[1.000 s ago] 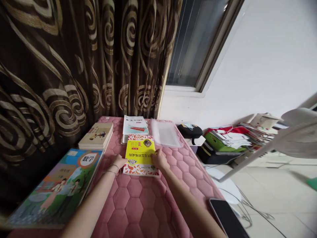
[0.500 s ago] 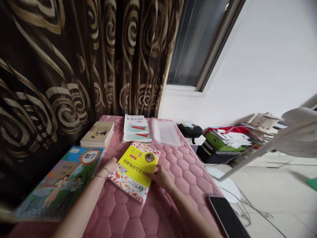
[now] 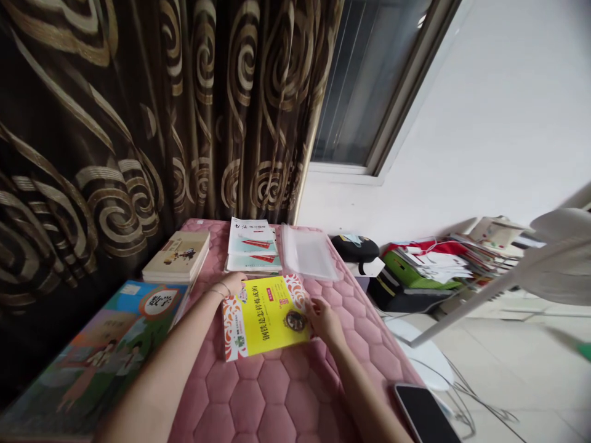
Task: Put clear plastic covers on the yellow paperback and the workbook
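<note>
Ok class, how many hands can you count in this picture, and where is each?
2: the left hand at the far left corner of the yellow book, the right hand at its right edge. No others show.

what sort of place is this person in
Probably a room in a home, perhaps a bedroom: a dark swirl-patterned curtain hangs beside a window, and the pink quilted cover looks like bedding, though I can't tell what lies beneath it.

Yellow book point(image 3: 277, 317): smooth paper. Pink mat point(image 3: 268, 403): quilted cloth (matt). Clear sheets point(image 3: 311, 252): plastic.
</note>
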The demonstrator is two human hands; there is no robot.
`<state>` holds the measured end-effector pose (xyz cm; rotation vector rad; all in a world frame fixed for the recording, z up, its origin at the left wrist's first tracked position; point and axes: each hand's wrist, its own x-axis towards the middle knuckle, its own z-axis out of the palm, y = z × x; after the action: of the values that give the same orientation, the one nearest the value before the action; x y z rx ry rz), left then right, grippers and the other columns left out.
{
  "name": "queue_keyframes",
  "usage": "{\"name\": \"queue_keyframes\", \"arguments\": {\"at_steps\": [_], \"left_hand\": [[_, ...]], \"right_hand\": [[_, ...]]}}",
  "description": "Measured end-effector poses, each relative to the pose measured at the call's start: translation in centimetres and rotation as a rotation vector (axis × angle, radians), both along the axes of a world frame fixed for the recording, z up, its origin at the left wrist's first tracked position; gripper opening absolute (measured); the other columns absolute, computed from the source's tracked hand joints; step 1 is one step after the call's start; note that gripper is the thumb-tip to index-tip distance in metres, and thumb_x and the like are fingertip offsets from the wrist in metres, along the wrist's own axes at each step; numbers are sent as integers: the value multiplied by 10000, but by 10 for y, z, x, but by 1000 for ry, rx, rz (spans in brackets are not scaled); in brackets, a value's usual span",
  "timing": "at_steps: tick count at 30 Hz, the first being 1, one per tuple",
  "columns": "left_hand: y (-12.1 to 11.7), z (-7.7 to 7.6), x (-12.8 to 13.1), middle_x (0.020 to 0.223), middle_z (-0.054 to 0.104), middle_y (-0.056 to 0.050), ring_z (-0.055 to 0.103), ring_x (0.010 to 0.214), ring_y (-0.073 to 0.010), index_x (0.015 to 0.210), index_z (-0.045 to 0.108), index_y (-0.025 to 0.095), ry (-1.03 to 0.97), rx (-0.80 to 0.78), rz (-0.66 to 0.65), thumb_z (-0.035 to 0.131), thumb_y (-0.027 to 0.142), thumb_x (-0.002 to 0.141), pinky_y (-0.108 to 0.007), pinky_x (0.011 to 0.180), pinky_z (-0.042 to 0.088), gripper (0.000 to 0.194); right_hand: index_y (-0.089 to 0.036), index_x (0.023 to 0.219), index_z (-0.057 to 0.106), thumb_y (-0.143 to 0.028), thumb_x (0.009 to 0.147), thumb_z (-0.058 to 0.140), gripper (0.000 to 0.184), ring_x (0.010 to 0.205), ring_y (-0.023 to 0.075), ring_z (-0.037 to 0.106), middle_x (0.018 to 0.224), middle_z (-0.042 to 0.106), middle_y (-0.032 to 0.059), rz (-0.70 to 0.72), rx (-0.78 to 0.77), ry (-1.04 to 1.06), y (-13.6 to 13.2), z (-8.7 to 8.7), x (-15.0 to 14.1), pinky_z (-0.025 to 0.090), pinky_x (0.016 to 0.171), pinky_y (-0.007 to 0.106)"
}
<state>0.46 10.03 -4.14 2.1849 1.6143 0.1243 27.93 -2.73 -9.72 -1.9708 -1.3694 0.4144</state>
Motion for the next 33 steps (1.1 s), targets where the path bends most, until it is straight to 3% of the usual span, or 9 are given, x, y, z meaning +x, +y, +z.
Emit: {"name": "queue_keyframes", "arguments": {"at_steps": [4, 8, 13, 18, 21, 25, 31, 33], "left_hand": [[22, 2, 18, 1225, 601, -88, 617, 1040, -219, 1220, 574, 172, 99, -2, 8, 592, 366, 920, -436, 877, 537, 357], [32, 1, 25, 1230, 597, -91, 618, 1037, -219, 1237, 563, 172, 157, 17, 41, 597, 366, 917, -437, 872, 539, 375], [25, 2, 31, 1230, 599, -88, 610, 1057, -226, 1235, 565, 174, 204, 67, 111, 593, 374, 918, -458, 904, 519, 376], [7, 7, 27, 1111, 674, -166, 564, 1162, -328, 1183, 558, 130, 196, 189, 279, 625, 392, 860, -527, 1005, 345, 421], [-10, 6, 18, 1235, 596, -229, 528, 1189, -367, 1201, 538, 108, 176, 274, 391, 540, 404, 888, -520, 964, 359, 431], [-51, 1, 4, 1276, 534, -215, 528, 1168, -338, 1242, 544, 127, 141, 359, 427, 413, 247, 927, -474, 926, 406, 361], [-130, -32, -21, 1249, 542, -94, 560, 1135, -240, 1166, 657, 262, 16, 373, 236, 545, 282, 898, -362, 970, 435, 291], [-144, -45, -29, 1281, 531, -94, 542, 1179, -250, 1255, 619, 267, -50, 384, 159, 633, 269, 846, -369, 1005, 431, 409]], "right_hand": [[-202, 1154, 657, -460, 870, 517, 408, 877, 227, 720, 954, 759, 68, -34, -1, 116, -1, -14, -1, 534, 696, 284], [-191, 1134, 667, -514, 843, 520, 459, 894, 241, 722, 946, 764, 74, -61, 18, 188, -5, -17, -3, 546, 731, 307], [-168, 1082, 687, -509, 811, 558, 454, 846, 232, 728, 892, 768, 76, -90, 43, 231, -5, -13, -6, 549, 715, 291], [-196, 1116, 679, -548, 804, 585, 480, 858, 233, 726, 894, 770, 52, -96, 17, 226, -6, -11, -4, 548, 727, 302], [-210, 1137, 674, -563, 824, 572, 482, 845, 228, 727, 884, 768, 43, -83, 23, 210, -7, -9, -4, 546, 706, 298], [-235, 1103, 699, -549, 837, 575, 429, 854, 224, 725, 872, 767, 31, -81, 31, 186, -9, -7, -5, 541, 711, 290], [-248, 1048, 729, -535, 852, 568, 384, 878, 220, 723, 893, 770, 28, -63, 27, 182, -9, -9, -5, 542, 745, 291], [-250, 1047, 735, -525, 861, 558, 376, 883, 219, 721, 897, 770, 29, -65, 17, 164, -10, -9, -6, 539, 746, 286]]}}
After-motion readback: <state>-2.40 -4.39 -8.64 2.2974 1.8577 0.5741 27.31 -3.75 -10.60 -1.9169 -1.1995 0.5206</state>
